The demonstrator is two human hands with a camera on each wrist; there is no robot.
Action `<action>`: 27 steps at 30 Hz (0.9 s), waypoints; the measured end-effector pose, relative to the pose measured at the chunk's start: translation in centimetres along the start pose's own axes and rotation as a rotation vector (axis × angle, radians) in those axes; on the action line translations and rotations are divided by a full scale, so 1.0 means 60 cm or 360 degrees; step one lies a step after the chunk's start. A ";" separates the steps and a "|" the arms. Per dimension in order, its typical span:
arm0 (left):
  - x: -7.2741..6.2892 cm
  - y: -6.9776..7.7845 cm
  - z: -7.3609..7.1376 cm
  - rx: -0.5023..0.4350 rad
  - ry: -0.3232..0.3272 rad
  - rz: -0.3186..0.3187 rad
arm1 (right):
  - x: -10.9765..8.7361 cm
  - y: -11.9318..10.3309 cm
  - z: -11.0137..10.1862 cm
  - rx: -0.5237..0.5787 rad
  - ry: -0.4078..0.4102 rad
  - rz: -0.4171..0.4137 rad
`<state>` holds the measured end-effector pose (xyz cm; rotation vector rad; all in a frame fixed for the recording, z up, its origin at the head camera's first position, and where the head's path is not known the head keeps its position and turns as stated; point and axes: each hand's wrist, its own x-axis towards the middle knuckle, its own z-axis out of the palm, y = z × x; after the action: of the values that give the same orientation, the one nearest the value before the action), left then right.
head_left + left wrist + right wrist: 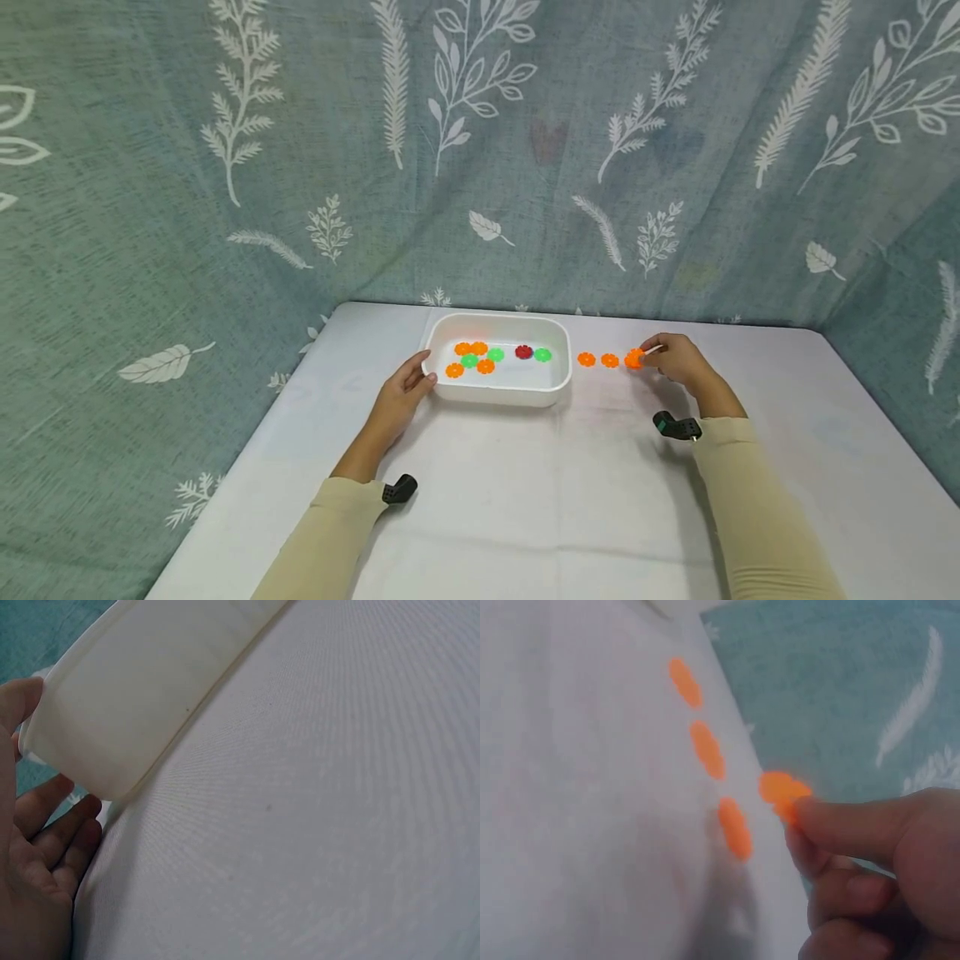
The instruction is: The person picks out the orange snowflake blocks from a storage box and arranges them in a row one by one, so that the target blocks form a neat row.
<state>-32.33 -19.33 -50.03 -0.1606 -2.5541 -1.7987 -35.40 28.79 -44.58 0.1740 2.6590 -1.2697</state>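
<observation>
While the left hand (401,392) is pinching the left end of the white tray (495,395) — mid-frame in the head view, lower fingers hanging loose — the tray is sitting on the white table (487,483). Inside it, four orange pieces (454,370) are lying toward the left with two green pieces (496,355); a red piece (523,352) and another green piece (542,355) are lying toward the right. Right of centre, just past the tray, three orange discs (610,360) are forming a row. At the row's right end, the right hand (678,360) is gripping one more orange piece (780,791) between thumb and finger, showing clear of the row in the right wrist view. For handling this well: pinching near the edge is probably helping; bringing it down level and releasing gently should avoid nudging neighbours, with the left hand only lightly steadying the tray.
</observation>
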 end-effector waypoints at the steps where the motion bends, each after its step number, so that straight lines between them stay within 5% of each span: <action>1: -0.001 0.001 0.000 0.0006 0.0000 0.0001 | -0.003 0.005 -0.004 -0.0004 0.0010 -0.0003; 11: -0.002 0.006 0.001 0.0005 -0.0011 -0.0008 | -0.004 0.051 -0.031 0.0008 0.0117 0.0092; 27: -0.003 0.007 -0.002 0.0010 -0.0014 0.0003 | 0.014 0.055 -0.006 0.0059 0.0283 0.0302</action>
<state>-32.10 -19.34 -49.63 -0.1709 -2.5646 -1.7928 -35.66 31.16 -47.04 0.5556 2.6855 -1.2975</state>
